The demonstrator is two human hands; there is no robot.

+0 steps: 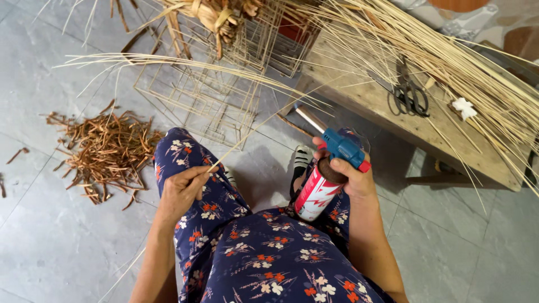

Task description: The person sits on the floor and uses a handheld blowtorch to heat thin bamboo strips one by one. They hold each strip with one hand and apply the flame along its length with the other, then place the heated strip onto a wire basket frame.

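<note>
Left hand [181,191], centre-left of frame, rests on knee, fingers pinched shut on thin cane strip [247,141] that slants up toward centre. Right hand [351,177], right of centre, fingers wrapped round gas torch [323,179]: red-white canister, blue head, metal nozzle aimed upper left. Scissors [409,92] lie on wooden desk [387,115] upper right, under cane bundle [449,62]. Brown trimmings pile [106,151] on floor, left.

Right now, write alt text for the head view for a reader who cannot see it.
A seated person's right hand holds a red-and-white gas canister topped with a blue torch head, while the left hand pinches a thin pale reed strip. Around them lie a pile of brown shavings, wire frames and a wooden bench with scissors.
</note>
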